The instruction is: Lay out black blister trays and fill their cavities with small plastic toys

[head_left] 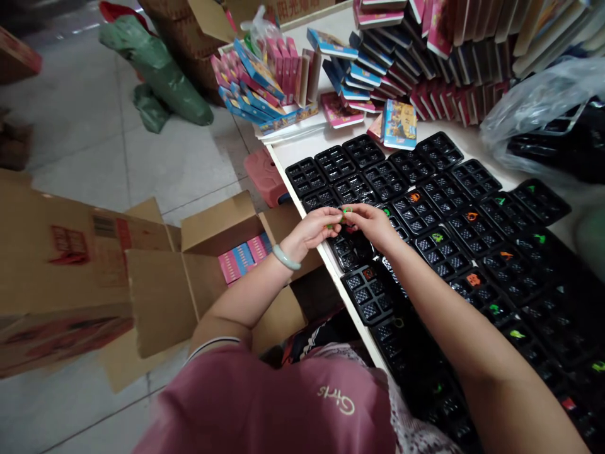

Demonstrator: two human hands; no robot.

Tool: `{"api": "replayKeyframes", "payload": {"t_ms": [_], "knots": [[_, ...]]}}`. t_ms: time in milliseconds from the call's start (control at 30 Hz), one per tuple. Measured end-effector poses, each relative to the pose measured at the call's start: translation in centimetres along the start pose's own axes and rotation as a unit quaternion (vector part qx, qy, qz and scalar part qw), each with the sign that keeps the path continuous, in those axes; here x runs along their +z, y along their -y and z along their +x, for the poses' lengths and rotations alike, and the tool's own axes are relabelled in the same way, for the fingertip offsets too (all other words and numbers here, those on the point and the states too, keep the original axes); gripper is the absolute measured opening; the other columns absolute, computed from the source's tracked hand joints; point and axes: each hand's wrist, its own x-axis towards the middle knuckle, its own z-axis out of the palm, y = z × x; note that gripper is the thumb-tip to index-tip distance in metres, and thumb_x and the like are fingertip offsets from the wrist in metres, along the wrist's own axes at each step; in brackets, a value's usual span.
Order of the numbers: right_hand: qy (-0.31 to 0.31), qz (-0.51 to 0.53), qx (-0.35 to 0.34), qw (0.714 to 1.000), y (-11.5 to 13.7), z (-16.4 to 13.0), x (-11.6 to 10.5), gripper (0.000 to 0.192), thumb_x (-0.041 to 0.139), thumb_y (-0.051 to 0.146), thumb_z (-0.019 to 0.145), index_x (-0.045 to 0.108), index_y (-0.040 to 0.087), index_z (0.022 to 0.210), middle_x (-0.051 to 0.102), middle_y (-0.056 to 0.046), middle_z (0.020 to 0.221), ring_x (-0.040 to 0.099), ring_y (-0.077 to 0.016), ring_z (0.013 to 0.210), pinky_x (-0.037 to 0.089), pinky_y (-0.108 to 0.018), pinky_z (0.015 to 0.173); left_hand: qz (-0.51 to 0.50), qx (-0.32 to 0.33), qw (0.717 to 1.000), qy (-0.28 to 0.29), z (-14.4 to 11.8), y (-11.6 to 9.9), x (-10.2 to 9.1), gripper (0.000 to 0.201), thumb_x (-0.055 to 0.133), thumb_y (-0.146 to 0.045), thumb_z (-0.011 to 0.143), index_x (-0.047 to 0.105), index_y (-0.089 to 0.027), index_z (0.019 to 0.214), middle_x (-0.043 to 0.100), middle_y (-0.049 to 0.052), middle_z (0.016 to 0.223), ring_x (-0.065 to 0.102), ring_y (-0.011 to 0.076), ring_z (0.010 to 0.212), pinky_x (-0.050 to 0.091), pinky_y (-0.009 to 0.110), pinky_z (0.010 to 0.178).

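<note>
My left hand (317, 228), a pale bangle (286, 257) on its wrist, is closed in a pinch above the table's left edge. Fingertip to fingertip with it, my right hand (371, 222) is closed too. Between them is a small bright green plastic piece (347, 210), its shape mostly hidden by the fingers. Beneath and around the hands lie rows of black compartment trays (373, 296). Some trays carry one small coloured piece in a compartment, such as an orange piece (473, 279) and a green piece (437, 238); other trays hold none.
Pink and blue boxes (399, 124) are stacked along the table's back. A clear plastic bag (529, 120) covers black trays at the right. Left of the table stand an open carton (217, 221) with small boxes inside and a red stool (265, 176). A green bag (165, 75) lies on the floor.
</note>
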Motion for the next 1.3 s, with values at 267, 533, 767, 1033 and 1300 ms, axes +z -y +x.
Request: {"api": "replayKeyframes", "payload": {"t_ms": [267,533,767,1033,1300], "knots": [[-0.04,-0.385,-0.182,0.904,1.8,5.9,2.4,0.019,0.065,0.023,0.083,0.072,0.022,0.101,0.067,-0.008,0.097,0.062,-0.0229,0.093,0.048,-0.037,0.086,0.015,0.107,0.989,-0.104,1.7,-4.8,-4.1,0.017,0.066,-0.026,0.087,0.059,-0.011,0.083,0.064,0.001,0.069,0.046,0.0008,0.043,0.029,0.013,0.038],[-0.018,-0.293,-0.194,0.936,2.1,7.4,3.6,0.026,0.07,0.025,0.08,0.07,0.019,0.105,0.066,-0.006,0.096,0.062,-0.019,0.086,0.05,-0.033,0.081,0.083,0.106,0.986,-0.098,2.6,-4.1,-4.8,0.03,0.074,-0.035,0.081,0.051,-0.015,0.078,0.054,-0.006,0.056,0.037,0.0002,0.034,0.018,0.014,0.032],[-0.023,-0.037,-0.095,0.995,1.6,7.1,4.3,0.011,0.066,0.023,0.075,0.067,0.021,0.086,0.068,0.001,0.079,0.064,-0.0153,0.075,0.052,-0.031,0.078,0.065,0.08,0.995,-0.011,3.7,-4.1,-3.7,0.035,0.074,-0.041,0.08,0.052,-0.014,0.075,0.05,-0.006,0.056,0.036,-0.0003,0.035,0.018,0.014,0.034],[-0.096,-0.072,-0.093,0.988,1.4,9.3,0.4,0.011,0.065,0.025,0.077,0.07,0.019,0.085,0.067,-0.001,0.078,0.061,-0.015,0.071,0.05,-0.033,0.077,0.135,0.115,0.982,-0.069,5.1,-7.5,-5.4,0.015,0.071,-0.015,0.077,0.061,-0.012,0.088,0.068,0.003,0.075,0.043,0.0014,0.043,0.026,0.015,0.039],[-0.135,-0.44,-0.094,0.883,1.3,11.2,-3.7,0.017,0.062,0.022,0.084,0.077,0.023,0.092,0.066,-0.007,0.093,0.062,-0.0231,0.087,0.047,-0.035,0.077,0.44,0.248,0.836,-0.215,11.1,-12.0,-9.4,0.021,0.073,-0.015,0.072,0.058,-0.014,0.057,0.052,-0.003,0.053,0.043,0.0091,0.054,0.033,0.022,0.055]]}}
